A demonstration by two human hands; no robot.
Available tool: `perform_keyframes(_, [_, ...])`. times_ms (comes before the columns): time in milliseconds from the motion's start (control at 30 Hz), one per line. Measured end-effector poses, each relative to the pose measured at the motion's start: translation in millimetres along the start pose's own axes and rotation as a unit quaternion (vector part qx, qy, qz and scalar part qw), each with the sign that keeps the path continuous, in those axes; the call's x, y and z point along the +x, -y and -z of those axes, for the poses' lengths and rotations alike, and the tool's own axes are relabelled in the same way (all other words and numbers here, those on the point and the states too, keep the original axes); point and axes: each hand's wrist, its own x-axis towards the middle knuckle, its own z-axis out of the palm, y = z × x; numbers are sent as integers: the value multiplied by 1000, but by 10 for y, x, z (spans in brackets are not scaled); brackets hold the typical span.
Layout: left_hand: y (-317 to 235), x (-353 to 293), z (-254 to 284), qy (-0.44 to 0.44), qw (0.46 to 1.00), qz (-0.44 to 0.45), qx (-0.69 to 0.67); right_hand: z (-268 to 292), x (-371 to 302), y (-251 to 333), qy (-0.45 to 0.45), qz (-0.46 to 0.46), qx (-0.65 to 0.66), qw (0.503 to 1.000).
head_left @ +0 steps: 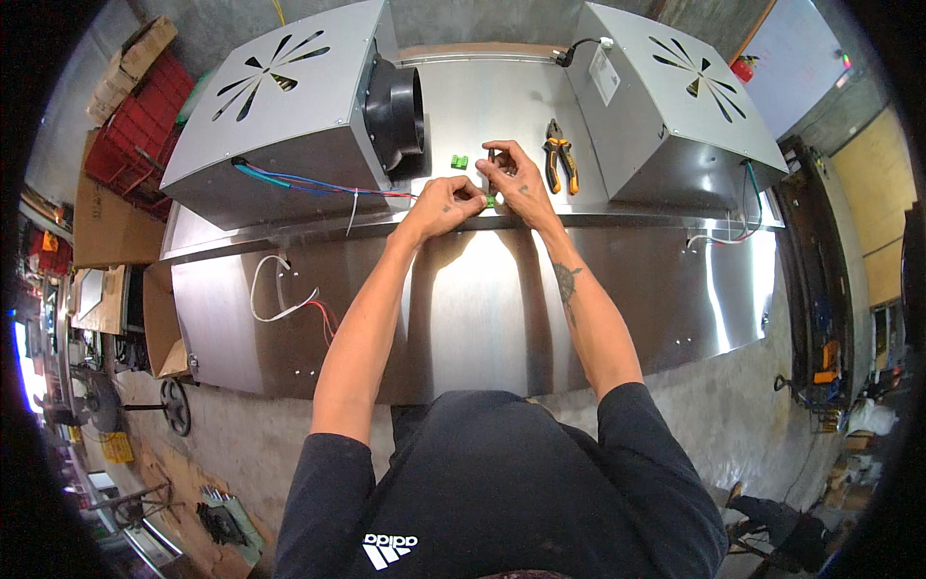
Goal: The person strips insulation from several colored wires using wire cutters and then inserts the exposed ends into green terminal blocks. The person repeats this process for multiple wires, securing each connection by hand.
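My left hand (449, 205) is closed in a pinch at a small green terminal block (490, 202), low on the steel surface. Blue and red wires (323, 189) run from the left grey box (280, 82) to this hand. My right hand (519, 183) is closed around a thin dark upright tool (492, 157), which looks like a small screwdriver; its tip is over the terminal block. Another green terminal block (460, 162) lies just beyond my hands. Pliers with orange and black handles (559, 162) rest to the right of my right hand.
A black round duct collar (395, 116) sticks out of the left box. A second grey box (675, 96) stands at the right, with a black plug (564, 58) by it. Loose white and red wires (289, 311) hang over the steel front panel (477, 318). Cardboard (118, 207) stands far left.
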Motion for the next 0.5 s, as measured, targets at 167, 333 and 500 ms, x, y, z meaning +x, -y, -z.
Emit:
perform_keyframes(167, [2,7,22,8,1000,12,6,14,-15,54,45,-4,61,997])
perform_keyframes(333, [-48,-11,22,11,1000,19,5,48,-36,65,58,-10,99,993])
perform_keyframes(500, [-10,-13,9,6,1000,10,-13,9,-54,101,44,-39,105,993])
